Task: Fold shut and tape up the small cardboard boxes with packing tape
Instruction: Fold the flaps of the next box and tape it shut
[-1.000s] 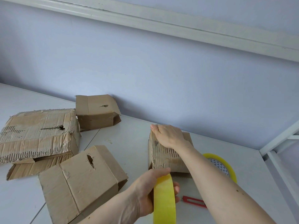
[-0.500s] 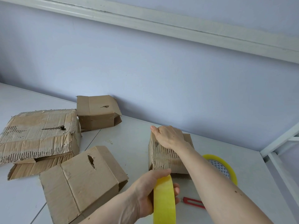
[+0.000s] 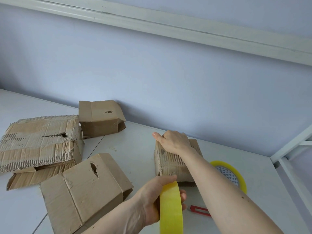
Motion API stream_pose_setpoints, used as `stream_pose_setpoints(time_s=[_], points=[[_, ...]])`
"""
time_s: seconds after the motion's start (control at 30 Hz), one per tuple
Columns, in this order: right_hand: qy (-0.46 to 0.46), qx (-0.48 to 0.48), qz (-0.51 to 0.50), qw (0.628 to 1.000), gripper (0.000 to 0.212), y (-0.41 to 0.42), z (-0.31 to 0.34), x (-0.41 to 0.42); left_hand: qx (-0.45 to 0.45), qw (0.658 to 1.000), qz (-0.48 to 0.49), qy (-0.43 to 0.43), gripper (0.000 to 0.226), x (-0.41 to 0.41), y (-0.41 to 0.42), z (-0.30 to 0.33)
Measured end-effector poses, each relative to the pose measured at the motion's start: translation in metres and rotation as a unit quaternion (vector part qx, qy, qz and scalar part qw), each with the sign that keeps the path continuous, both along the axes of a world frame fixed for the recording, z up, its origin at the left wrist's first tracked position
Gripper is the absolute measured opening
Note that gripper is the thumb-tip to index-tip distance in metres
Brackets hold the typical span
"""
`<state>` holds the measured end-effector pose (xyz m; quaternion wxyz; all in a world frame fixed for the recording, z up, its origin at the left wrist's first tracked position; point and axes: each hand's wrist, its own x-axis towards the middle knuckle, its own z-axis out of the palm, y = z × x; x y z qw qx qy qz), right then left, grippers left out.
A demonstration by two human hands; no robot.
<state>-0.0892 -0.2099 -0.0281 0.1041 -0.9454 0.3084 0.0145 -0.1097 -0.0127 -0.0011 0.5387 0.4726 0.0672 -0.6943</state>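
Tape roll [image 3: 170,206] in left hand [image 3: 152,200], probably taut

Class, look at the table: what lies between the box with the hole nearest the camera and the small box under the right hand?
Only bare white table in the head view.

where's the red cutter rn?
Head view, lower right: the red cutter lies flat on the white table, partly hidden by the right forearm, just right of the tape roll and in front of the small box.

Red cutter [image 3: 200,210] on white table [image 3: 138,146]
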Motion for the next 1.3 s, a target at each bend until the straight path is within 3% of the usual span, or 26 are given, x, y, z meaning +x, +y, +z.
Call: stream_pose_setpoints(time_s=[0.23, 0.3, 0.4, 0.5, 0.6, 0.73, 0.93, 1.07, 1.2, 1.3], points=[[-0.001, -0.032, -0.015, 0.999, 0.072, 0.004, -0.003, -0.002, -0.007, 1.000, 0.002, -0.008, 0.016, 0.002, 0.000, 0.000], [-0.043, 0.000, -0.037, 0.998, 0.061, 0.005, -0.004, -0.004, -0.008, 1.000, 0.002, -0.010, 0.015, -0.001, 0.000, 0.000], [-0.103, 0.042, -0.048, 0.993, 0.062, 0.005, 0.000, -0.011, -0.012, 1.000, 0.001, -0.015, 0.016, -0.004, 0.000, 0.002], [-0.150, 0.024, -0.020, 0.988, 0.057, 0.001, 0.016, -0.027, -0.014, 1.000, -0.001, -0.016, 0.016, -0.005, 0.001, 0.002], [-0.104, 0.015, 0.057, 0.993, 0.058, 0.001, 0.032, -0.059, -0.018, 1.000, -0.004, -0.016, 0.016, -0.006, 0.001, 0.002], [0.023, -0.015, 0.081, 0.996, 0.082, 0.017, 0.016, -0.099, -0.021, 1.000, 0.006, -0.013, 0.016, -0.008, 0.002, 0.003], [-0.072, -0.046, -0.004, 0.996, 0.078, 0.025, -0.005, -0.092, -0.024, 0.999, 0.007, -0.030, 0.018, -0.009, 0.005, 0.002], [-0.072, -0.018, -0.018, 0.997, 0.051, 0.020, 0.005, -0.083, -0.046, 0.998, 0.026, -0.038, 0.010, -0.005, 0.005, 0.010], [-0.072, 0.018, -0.026, 0.997, 0.049, 0.011, 0.014, -0.075, -0.053, 0.998, 0.017, -0.015, 0.039, 0.005, 0.001, 0.014], [-0.057, 0.007, -0.023, 0.998, 0.052, 0.005, 0.019, -0.069, -0.042, 0.999, 0.015, -0.014, 0.031, 0.004, 0.000, 0.013]])
